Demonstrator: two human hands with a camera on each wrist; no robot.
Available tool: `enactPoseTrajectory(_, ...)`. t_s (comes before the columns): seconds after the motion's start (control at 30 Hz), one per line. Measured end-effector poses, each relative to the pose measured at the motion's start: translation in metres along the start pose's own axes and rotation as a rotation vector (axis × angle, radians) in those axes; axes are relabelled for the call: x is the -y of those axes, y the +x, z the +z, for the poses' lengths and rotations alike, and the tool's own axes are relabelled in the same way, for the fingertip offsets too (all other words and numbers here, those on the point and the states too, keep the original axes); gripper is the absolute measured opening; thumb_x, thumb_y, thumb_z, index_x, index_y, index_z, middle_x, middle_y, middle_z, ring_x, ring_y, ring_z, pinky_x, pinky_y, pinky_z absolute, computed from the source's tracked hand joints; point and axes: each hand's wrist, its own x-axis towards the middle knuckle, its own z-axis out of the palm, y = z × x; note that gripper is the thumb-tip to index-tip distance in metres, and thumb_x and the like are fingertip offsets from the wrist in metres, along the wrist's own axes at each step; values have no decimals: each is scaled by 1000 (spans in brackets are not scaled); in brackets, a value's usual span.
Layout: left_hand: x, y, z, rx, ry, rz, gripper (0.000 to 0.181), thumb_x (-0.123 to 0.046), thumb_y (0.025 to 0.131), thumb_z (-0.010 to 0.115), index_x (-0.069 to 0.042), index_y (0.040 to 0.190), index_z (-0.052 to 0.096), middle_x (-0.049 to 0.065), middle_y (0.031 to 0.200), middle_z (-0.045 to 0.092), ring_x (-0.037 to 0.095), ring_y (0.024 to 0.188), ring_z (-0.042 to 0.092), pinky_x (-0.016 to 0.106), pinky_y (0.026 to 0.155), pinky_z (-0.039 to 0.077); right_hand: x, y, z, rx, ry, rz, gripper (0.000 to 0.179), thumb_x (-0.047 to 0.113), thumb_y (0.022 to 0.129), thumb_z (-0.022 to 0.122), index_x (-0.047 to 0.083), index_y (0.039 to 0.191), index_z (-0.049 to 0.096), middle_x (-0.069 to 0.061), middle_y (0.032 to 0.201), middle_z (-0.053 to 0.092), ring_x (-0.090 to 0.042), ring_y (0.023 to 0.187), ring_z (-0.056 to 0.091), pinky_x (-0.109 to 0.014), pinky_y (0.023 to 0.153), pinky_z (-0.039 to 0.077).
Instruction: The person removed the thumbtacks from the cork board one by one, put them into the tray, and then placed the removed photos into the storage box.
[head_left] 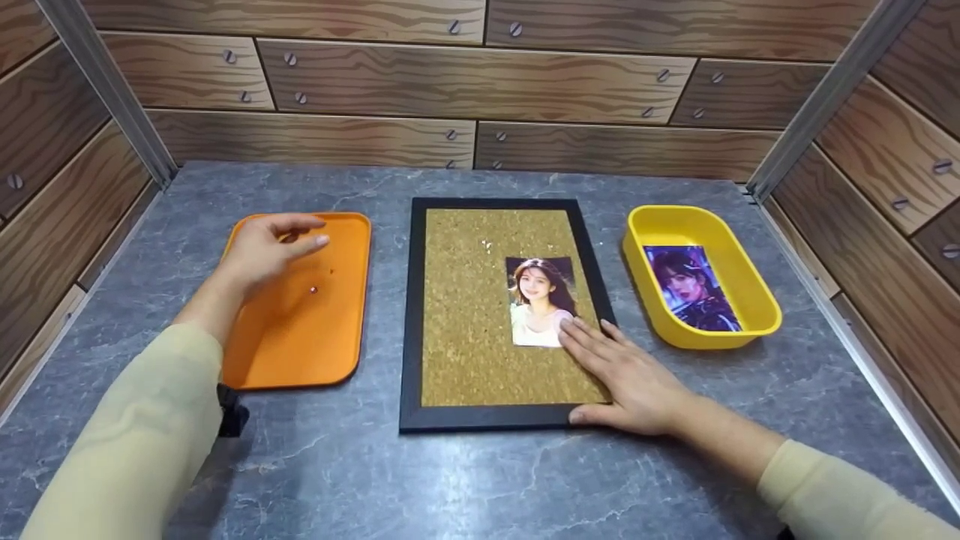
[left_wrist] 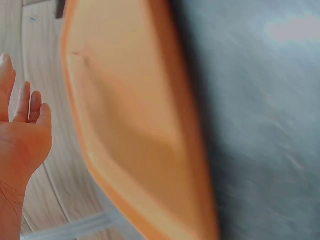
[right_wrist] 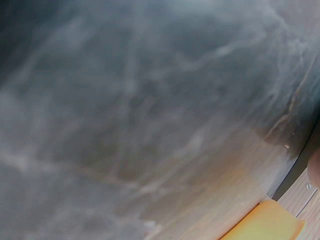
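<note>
Over the orange tray (head_left: 307, 345), my left hand (head_left: 262, 247) hovers with thumb and forefinger apart and nothing between them; the left wrist view also shows this hand (left_wrist: 27, 135) with loose fingers. Below it on the tray lie a small shiny pin-like piece (head_left: 313, 289) and a tiny dark speck (head_left: 331, 271). My right hand (head_left: 630, 379) rests on the lower right corner of the black-framed cork board (head_left: 465, 315). Its straight fingertips touch the lower right edge of a portrait photo (head_left: 536, 296), which lies upright on the cork.
On the right stands a yellow bin (head_left: 739, 259) with a purple-toned picture (head_left: 690, 289) inside. White flecks (head_left: 487, 244) show on the cork above the photo. Wood-patterned walls (head_left: 375, 82) enclose the grey marbled table (head_left: 337, 465) at the back and sides.
</note>
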Motion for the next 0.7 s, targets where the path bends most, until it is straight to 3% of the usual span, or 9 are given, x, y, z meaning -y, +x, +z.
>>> enactPoseTrajectory(0.13, -23, 6, 12, 16, -65, 18, 46, -29, 100, 77, -6, 140, 69, 13, 146, 61, 31, 143, 48, 42, 120, 39, 0, 0, 1, -4, 0, -5, 106, 73, 94, 61, 2, 166, 29, -16, 173, 23, -33, 160, 22, -63, 125, 19)
enactPoseTrajectory(0.27, -41, 16, 29, 35, -89, 88, 42, -22, 100, 77, -3, 137, 70, 16, 142, 65, 32, 139, 52, 41, 119, 40, 0, 1, 1, -18, -6, -15, 107, 74, 94, 61, 1, 165, 30, -17, 173, 25, -34, 159, 24, -64, 124, 20)
enactPoseTrajectory(0.7, -87, 42, 92, 119, -162, 186, 41, -16, 98, 79, -2, 135, 71, 14, 140, 67, 25, 132, 58, 37, 115, 45, 0, 0, 1, -20, -3, -14, 107, 73, 94, 62, 1, 165, 30, -17, 172, 25, -34, 159, 24, -65, 124, 20)
